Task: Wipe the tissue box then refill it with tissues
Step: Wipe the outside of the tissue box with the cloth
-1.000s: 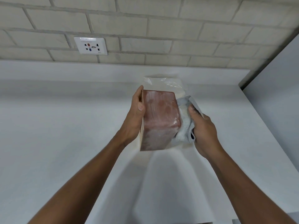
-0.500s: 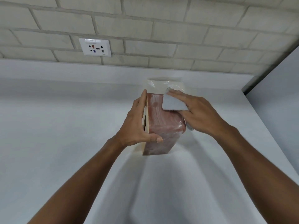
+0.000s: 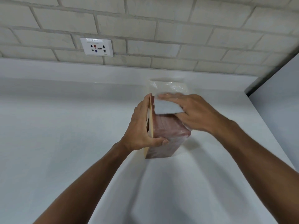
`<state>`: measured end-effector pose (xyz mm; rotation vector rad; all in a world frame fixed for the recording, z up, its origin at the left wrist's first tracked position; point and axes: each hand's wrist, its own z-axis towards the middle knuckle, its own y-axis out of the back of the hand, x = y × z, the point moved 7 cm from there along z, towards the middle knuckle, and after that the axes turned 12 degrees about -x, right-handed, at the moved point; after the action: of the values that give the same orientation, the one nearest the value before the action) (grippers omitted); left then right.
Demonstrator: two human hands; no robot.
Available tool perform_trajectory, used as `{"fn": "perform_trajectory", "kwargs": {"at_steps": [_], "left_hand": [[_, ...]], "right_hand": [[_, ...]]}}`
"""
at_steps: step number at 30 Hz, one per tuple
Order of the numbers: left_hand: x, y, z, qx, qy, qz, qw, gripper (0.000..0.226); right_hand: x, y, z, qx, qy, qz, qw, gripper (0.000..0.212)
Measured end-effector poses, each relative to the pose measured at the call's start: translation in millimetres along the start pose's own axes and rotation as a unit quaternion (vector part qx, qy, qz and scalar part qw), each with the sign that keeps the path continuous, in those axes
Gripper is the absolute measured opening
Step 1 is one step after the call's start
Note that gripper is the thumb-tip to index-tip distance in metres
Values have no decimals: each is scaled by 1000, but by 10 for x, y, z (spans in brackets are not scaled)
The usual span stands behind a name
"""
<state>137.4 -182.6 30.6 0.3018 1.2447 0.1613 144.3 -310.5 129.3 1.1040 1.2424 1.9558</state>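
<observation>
Standing on end near the middle of my head view, item one: a reddish-brown tissue box (image 3: 168,133) with a tan side panel, tilted slightly. Its lower end sits at the white countertop (image 3: 64,135), though I cannot tell whether it actually touches. Item two: the left hand (image 3: 140,126), clamped on the box, with the thumb lying across the near brown face and the fingers wrapped over the tan side. Item three: the right hand (image 3: 192,110), fingers straight and spread flat, pressing a pale grey cloth (image 3: 165,108) against the upper part of the box; it curls round nothing that I can see. The cloth covers the top portion of the brown face, just below the fingertips. Item four: a clear plastic packet (image 3: 168,85), contents too blurred for me to name, on the countertop just behind the box and the right hand. Item five: a white wall socket (image 3: 96,47) set in the pale brick wall (image 3: 178,29) above the counter's back edge. Item six: a plain grey panel (image 3: 283,97) along the right.
</observation>
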Motion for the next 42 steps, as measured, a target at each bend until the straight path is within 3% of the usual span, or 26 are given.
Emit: {"fn": "perform_trajectory", "kwargs": {"at_steps": [7,11,17,24,28,33,38,42], "left_hand": [[7,-3,10,-3,-15,-9,1000,132],[-20,16,3,-18,-28,-25,999,115],[44,-6,0,13,0,12,1000,151],[24,6,3,18,-10,25,999,149],[38,10,16,17,-1,8,1000,151],[21,-10,6,20,-19,-8,1000,133],[0,-11,-2,21,-15,13,1000,146],[20,-20,-20,23,-5,-13,1000,138]], "right_hand": [[64,-56,104,11,10,-38,999,56],[220,-73,40,9,38,-45,998,61],[-89,110,-54,-20,-9,-39,999,62],[25,30,-263,-17,64,-1,998,54],[-107,159,-173,-56,36,-8,998,59],[150,-66,-91,-33,47,-2,998,66],[-87,20,-186,-40,22,3,999,65],[72,-99,-75,-4,9,-25,1000,62]]}}
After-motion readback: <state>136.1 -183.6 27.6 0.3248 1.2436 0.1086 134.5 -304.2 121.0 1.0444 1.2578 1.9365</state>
